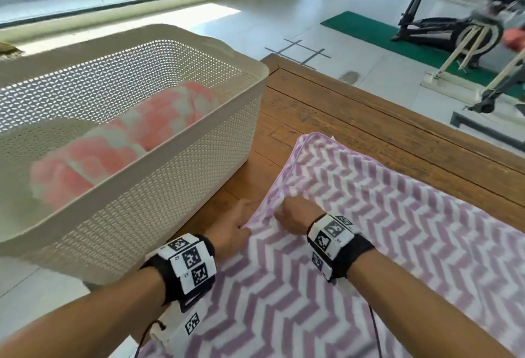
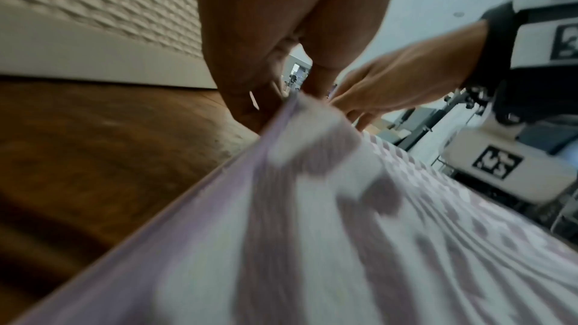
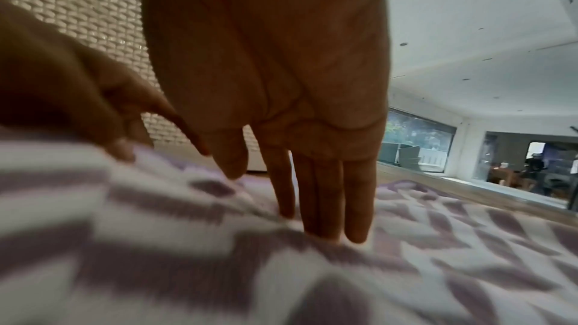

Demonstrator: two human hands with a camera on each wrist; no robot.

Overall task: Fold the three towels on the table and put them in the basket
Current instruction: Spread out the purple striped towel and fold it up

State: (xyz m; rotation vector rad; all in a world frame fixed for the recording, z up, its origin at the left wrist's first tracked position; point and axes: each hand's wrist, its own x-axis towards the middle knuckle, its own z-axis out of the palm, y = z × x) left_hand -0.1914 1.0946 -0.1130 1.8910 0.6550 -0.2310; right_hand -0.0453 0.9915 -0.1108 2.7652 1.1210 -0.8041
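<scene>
- Two hands meet at the left edge of the purple-and-white chevron towel (image 1: 369, 244), which is spread over the wooden table (image 1: 355, 119).
- Left hand (image 1: 231, 228) pinches the towel's lilac hem, lifting it slightly; the left wrist view shows thumb and fingers closed on the edge.
- Right hand (image 1: 295, 217) is just beside the left, on top of the towel; in the right wrist view its fingers (image 3: 325, 197) are straight, tips pressing the cloth.
- Beige perforated basket (image 1: 199, 159) stands left of the towel on the table, near the left hand.
- Pink-and-white towel (image 1: 127, 142) lies rolled inside the basket.
</scene>
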